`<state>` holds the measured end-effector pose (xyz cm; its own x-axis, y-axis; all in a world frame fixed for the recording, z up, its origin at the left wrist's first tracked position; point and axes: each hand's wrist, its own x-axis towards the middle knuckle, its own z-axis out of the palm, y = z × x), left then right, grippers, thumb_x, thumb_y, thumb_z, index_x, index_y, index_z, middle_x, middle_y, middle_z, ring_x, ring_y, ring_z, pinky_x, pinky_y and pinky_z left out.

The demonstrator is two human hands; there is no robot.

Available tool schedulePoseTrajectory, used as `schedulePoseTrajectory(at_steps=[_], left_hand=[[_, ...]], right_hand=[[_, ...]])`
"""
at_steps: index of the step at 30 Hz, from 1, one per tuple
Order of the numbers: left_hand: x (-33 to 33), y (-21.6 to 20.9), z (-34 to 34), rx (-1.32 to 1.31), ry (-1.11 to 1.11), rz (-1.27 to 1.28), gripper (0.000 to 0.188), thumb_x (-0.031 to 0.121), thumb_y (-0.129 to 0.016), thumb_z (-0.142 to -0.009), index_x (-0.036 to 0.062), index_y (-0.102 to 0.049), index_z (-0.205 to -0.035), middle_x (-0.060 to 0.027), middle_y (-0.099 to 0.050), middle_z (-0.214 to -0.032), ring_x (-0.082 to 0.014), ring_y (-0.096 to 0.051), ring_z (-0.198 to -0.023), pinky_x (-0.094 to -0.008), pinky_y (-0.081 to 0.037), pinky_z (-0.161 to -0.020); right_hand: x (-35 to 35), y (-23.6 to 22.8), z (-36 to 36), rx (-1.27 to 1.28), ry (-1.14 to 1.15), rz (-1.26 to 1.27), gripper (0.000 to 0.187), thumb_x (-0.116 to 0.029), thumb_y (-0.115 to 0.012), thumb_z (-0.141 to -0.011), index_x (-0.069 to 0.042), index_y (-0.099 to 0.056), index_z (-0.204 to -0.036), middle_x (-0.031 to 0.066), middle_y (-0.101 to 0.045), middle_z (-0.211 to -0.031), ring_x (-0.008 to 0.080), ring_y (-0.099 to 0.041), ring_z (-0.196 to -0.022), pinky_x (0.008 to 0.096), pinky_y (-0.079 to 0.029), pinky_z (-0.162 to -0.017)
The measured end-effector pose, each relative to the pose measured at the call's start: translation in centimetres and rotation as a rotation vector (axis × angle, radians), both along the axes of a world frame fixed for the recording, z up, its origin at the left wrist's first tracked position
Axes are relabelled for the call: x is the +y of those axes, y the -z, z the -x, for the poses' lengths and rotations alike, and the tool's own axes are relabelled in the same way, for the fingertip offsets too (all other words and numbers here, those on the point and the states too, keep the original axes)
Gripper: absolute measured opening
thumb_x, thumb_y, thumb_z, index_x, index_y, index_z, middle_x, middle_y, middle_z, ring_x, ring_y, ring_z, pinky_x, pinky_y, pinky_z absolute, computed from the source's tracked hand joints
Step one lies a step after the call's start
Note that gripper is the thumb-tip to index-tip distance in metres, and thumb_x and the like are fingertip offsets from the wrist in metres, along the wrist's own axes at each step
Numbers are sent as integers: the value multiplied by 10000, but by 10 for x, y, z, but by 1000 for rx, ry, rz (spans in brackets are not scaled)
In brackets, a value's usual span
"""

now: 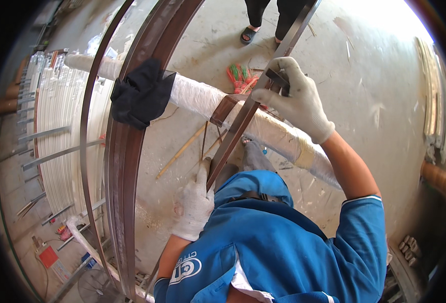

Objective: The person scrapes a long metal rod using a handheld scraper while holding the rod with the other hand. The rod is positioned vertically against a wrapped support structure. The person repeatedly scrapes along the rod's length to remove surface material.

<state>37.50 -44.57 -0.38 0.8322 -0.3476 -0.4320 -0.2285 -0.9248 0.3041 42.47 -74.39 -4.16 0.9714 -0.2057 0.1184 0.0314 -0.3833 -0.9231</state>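
Note:
A long, narrow dark brown profile bar (240, 118) slants from beside my body up to the far side. My left hand (192, 209), in a white knit glove, is closed around its near end. Farther along the bar, my gloved right hand (298, 98) grips a small dark block (277, 78) between thumb and fingers, at the bar's edge. What the block is I cannot make out. Under the bar runs a wrapped, plastic-covered support beam (198, 96), with a short brown piece (224, 110) on it near the bar.
Wide brown profiles (124, 202) with a black cloth (141, 93) draped over them lie across the beam at left. Stacked white profiles (56, 136) stand beyond on a rack. A red-green broom head (241, 78) and a bamboo stick (182, 150) are on the floor. Another person's legs (268, 12) stand at the far side.

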Motion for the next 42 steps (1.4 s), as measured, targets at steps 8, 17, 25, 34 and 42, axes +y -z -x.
schedulePoseTrajectory(at_steps=[8, 17, 25, 34, 42], left_hand=[[5, 3, -3, 0, 11, 106, 503, 268, -652, -946, 84, -550, -1403, -243, -697, -1013, -433, -679, -890, -516, -526, -759], [2, -2, -6, 33, 6, 85, 491, 202, -667, -923, 74, -561, -1385, -225, -689, -1030, -411, -660, -961, -497, -521, -810], [2, 3, -3, -12, 64, -29, 480, 215, -639, -937, 80, -550, -1389, -210, -703, -972, -419, -676, -879, -514, -527, -766], [3, 9, 4, -59, 125, -16, 589, 142, -657, -876, 70, -444, -1421, -232, -681, -937, -423, -690, -802, -514, -550, -719], [2, 10, 1, -123, 144, 25, 563, 140, -645, -884, 57, -455, -1408, -240, -685, -854, -429, -694, -798, -526, -546, -699]], right_hand=[[-7, 6, -10, 35, -76, -201, 355, -205, -792, -892, -29, -624, -1151, 48, -692, -945, 98, -612, -856, 294, -536, -828], [-8, 7, -9, 138, -122, -227, 287, -73, -669, -977, 6, -601, -1245, 20, -647, -1074, 63, -585, -984, 253, -506, -928], [4, -5, 3, 101, 109, 6, 302, -275, -806, -884, 15, -734, -929, 57, -641, -663, 68, -554, -626, 274, -483, -593], [10, -4, 5, 205, 44, -257, 303, -247, -700, -962, 53, -723, -997, 9, -624, -717, 75, -536, -660, 287, -475, -606], [3, -9, 2, 168, 236, -498, 209, -187, -659, -944, 14, -709, -917, 5, -641, -744, 54, -513, -600, 243, -424, -537]])
